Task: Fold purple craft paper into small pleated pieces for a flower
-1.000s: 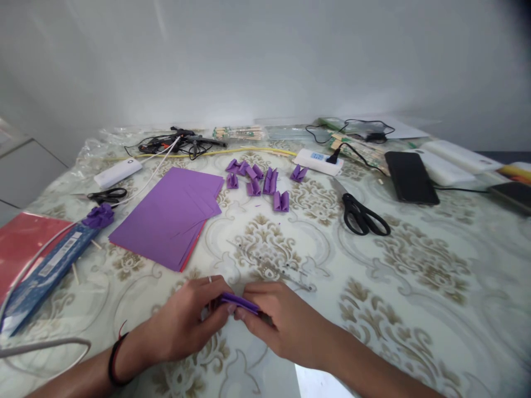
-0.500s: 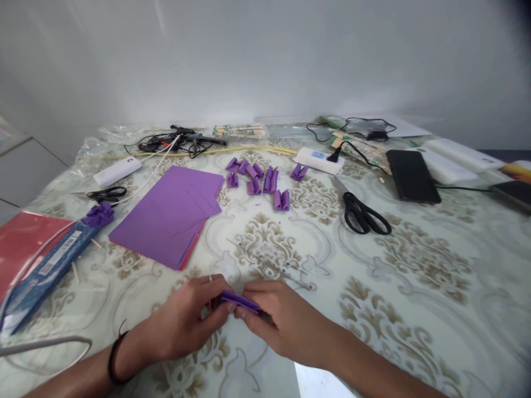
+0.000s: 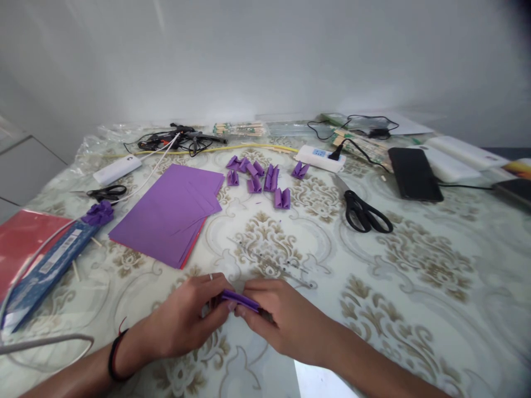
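Between both hands, low in the head view, is a narrow folded strip of purple paper (image 3: 240,300). My left hand (image 3: 188,312) pinches its left end, and my right hand (image 3: 286,318) grips the right end. The fingers partly cover the strip. Beyond the hands lie several folded purple paper pieces (image 3: 271,178), loosely grouped. To the left is a stack of purple paper sheets (image 3: 160,215), with a red edge showing underneath. A clear ruler (image 3: 271,262) lies flat just past my hands.
Black-handled scissors (image 3: 365,213) and a phone (image 3: 415,174) lie right. A white power strip (image 3: 319,157) and tangled black cables (image 3: 178,138) are toward the wall. On the left are smaller scissors (image 3: 107,192), a blue packet (image 3: 50,271) and a red sheet (image 3: 31,237).
Both hands stay almost in place, still pinching the purple strip. The view has shifted very slightly; nothing else visibly differs.
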`<state>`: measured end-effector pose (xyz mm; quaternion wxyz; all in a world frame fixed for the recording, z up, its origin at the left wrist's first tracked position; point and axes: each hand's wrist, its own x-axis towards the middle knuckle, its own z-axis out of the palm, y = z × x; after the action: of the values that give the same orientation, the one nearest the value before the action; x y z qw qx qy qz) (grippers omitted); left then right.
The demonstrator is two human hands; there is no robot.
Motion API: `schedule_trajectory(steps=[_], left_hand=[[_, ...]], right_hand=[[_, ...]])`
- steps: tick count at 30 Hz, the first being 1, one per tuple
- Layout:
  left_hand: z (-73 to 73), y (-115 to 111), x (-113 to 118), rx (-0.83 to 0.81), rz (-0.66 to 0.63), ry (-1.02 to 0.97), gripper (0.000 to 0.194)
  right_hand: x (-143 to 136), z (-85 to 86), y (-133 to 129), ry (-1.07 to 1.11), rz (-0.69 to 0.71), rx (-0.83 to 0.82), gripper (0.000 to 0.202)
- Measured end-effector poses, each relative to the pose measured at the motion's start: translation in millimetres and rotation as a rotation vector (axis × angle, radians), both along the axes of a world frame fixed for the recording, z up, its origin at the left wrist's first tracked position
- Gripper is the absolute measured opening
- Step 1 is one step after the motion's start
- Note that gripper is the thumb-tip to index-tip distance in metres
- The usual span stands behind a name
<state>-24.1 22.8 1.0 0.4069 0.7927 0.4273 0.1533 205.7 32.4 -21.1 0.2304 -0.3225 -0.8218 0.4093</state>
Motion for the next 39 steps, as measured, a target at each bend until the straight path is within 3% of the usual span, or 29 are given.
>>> schedule_trajectory(steps=[39], left_hand=[[1.3, -0.5, 0.4, 0.015, -0.014, -0.008, 0.019]], right_hand=[[0.2, -1.3, -0.2, 0.02, 0.02, -0.013, 0.027]])
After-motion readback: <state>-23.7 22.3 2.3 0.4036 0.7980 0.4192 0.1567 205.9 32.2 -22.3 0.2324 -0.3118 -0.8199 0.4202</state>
